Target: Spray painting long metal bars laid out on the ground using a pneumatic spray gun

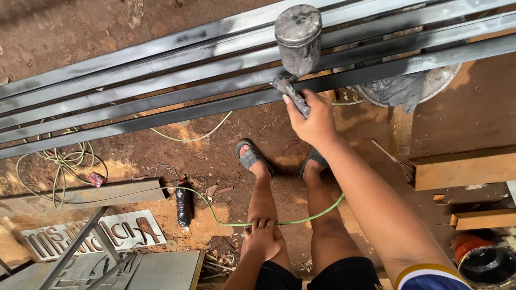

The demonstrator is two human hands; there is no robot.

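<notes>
My right hand (313, 119) grips the handle of a paint spray gun (294, 53) with a round metal cup on top. Its nozzle points at several long metal bars (161, 91) painted dark grey and black, which lie side by side across the view. My left hand (261, 234) rests on my left thigh with the fingers curled over a thin green hose (215, 215) that runs across my legs. My feet in grey sandals (252, 157) stand on brown dirt below the bars.
A dark plastic bottle (184, 204) lies on the ground. Coiled green hose (64, 161) sits at left beside a metal beam (80, 194) and a cut-out metal sign plate (86, 233). A round basin with grey cloth (403, 88) lies under the bars. Wooden planks (465, 169) and an orange bucket (484, 260) are at right.
</notes>
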